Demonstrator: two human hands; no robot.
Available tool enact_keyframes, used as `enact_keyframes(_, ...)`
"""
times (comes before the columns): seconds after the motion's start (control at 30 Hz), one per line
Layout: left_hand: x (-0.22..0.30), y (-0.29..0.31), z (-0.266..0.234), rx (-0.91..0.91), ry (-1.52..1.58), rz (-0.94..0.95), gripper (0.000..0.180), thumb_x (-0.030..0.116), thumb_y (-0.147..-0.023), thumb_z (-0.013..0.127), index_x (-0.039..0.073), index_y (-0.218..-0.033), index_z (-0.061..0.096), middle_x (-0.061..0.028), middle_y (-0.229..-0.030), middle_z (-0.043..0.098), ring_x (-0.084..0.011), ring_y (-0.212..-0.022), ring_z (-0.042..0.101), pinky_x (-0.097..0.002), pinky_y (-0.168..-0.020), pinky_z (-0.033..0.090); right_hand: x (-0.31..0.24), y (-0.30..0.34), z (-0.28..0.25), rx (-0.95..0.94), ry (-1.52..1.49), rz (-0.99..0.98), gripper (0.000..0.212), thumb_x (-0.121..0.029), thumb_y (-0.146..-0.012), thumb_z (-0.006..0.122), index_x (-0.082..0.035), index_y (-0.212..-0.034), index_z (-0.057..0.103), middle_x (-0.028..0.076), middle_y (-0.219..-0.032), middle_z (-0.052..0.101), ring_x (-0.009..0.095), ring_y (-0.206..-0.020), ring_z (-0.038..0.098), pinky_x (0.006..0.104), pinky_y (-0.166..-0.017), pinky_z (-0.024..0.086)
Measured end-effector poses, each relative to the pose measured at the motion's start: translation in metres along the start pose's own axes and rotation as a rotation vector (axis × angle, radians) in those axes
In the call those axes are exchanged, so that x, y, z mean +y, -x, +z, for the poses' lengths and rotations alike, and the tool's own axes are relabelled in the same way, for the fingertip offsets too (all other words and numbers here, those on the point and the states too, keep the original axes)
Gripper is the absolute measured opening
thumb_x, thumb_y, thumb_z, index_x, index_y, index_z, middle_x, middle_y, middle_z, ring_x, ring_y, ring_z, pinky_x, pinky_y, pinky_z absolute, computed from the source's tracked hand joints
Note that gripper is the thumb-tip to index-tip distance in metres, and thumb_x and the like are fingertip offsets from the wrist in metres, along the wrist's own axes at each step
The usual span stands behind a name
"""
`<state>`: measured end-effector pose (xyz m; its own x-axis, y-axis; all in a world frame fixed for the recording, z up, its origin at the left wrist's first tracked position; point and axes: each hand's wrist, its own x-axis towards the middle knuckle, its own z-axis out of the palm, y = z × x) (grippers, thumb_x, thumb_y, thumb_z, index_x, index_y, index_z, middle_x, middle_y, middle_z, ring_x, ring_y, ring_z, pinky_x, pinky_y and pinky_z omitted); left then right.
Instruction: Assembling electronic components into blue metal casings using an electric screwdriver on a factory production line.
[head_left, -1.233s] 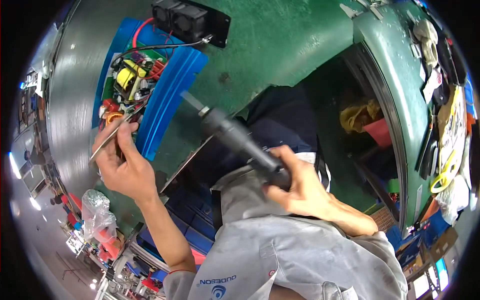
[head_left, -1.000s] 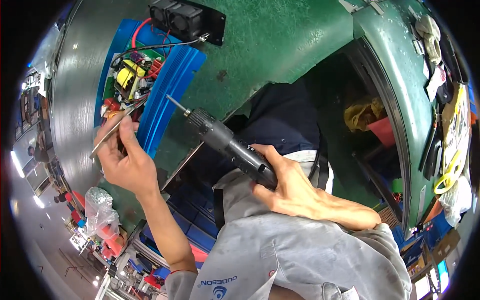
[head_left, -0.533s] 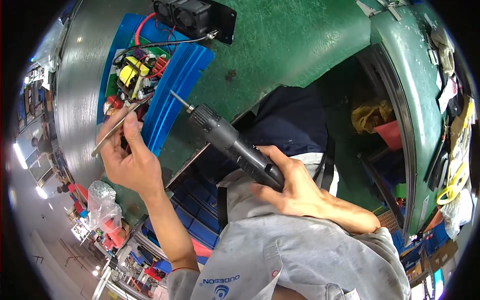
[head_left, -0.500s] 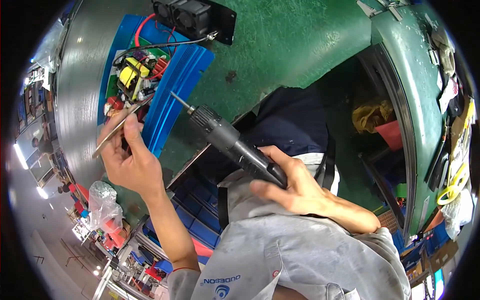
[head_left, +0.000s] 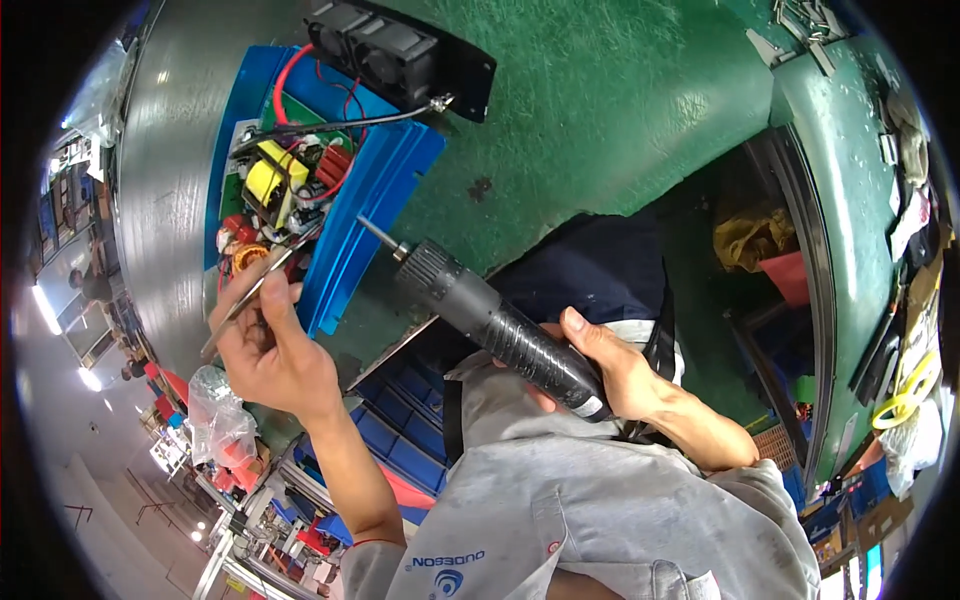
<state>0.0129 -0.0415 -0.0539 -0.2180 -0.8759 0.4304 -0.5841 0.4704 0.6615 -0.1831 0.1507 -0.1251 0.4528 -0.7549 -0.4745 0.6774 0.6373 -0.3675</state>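
Note:
My left hand (head_left: pixel 280 365) pinches a pair of metal tweezers (head_left: pixel 222 330), whose tips reach over the near end of a circuit board. That board (head_left: pixel 230 190) lies inside a blue metal housing (head_left: pixel 375 205) and carries yellow and red parts. In my right hand (head_left: pixel 630 378) is a black electric screwdriver (head_left: pixel 500 328). My fingers are under its body and the thumb is lifted off. The screwdriver's bit points up and left, close to the housing's right wall; I cannot tell whether it touches.
Twin black fans (head_left: pixel 385 55) on a black plate sit at the housing's far end, with red and black wires running between. The green bench top (head_left: pixel 600 110) has a cut-out edge around my lap. Small metal pieces (head_left: pixel 808 30) lie at the far right. Yellow tape rolls (head_left: pixel 900 405) hang at right.
My right thumb has come up off the screwdriver, and the grip has shifted toward its rear end. Housing, fans and both hands appear slightly lower and further right in view.

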Motion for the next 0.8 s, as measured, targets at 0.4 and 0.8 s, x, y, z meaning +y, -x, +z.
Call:
enact_keyframes(0.4, 0.011, -0.006, -0.005, -0.131, -0.081, 0.099, 0.019, -0.006, -0.079, 0.077, 0.0, -0.095, 0.069, -0.0107, -0.091, 0.074, -0.0231, -0.078, 0.068, -0.0311, -0.07, 0.053, -0.004, 0.017, 0.017, 0.203, 0.295, -0.067, 0.068, -0.052, -0.108, 0.02, 0.002, -0.126, 0.057, 0.008, -0.081, 0.067, 0.014, -0.074, 0.058, 0.0291, -0.072, 0.046)
enact_keyframes(0.8, 0.005, -0.015, -0.013, -0.142, -0.005, 0.188, 0.025, 0.001, -0.08, 0.079, 0.007, -0.101, 0.067, -0.0048, -0.093, 0.076, -0.0199, -0.074, 0.069, -0.0295, -0.064, 0.048, -0.016, 0.024, 0.014, 0.082, 0.051, 0.154, 0.089, -0.07, -0.1, 0.021, 0.003, -0.139, 0.052, 0.008, -0.079, 0.065, 0.015, -0.067, 0.056, 0.0274, -0.061, 0.044)
